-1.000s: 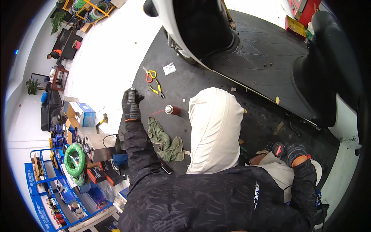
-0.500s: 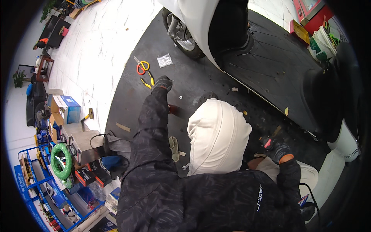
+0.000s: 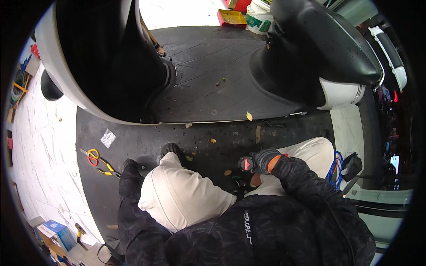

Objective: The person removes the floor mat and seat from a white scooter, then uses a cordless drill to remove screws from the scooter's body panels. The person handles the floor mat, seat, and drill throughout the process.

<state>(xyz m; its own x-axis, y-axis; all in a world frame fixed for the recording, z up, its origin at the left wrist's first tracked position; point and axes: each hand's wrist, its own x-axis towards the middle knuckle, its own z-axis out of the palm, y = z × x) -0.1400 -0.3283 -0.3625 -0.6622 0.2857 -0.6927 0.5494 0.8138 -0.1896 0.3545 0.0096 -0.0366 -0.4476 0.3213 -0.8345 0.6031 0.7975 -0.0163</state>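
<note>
My right hand [image 3: 265, 159], in a dark grey knitted glove with an orange cuff, is closed around a black-and-red tool [image 3: 246, 163]. The tool's round end shows, but its exact kind does not. It is held in front of my bent right leg. My left hand [image 3: 129, 166], also dark-gloved, is low by the mat at the left of my raised knee, its fingers hidden. Close to it lie yellow-handled pliers [image 3: 106, 170]. Scissors [image 3: 92, 156] with red and yellow handles rest just beyond them, and a small clear plastic bag [image 3: 108, 138] lies farther off.
A white-and-black scooter stands across the far side, its footboard [image 3: 208, 88] facing me. Dry leaves [image 3: 227, 173] are scattered on the dark mat [image 3: 146, 137]. Blue cable [image 3: 336, 170] lies at my right. A hammer [image 3: 80, 230] and a carton [image 3: 57, 235] are at the lower left.
My view has swung right toward the scooter's middle. My left arm, stretched out before, is lower and closer to my knee. My right hand has brought the tool up in front of my leg.
</note>
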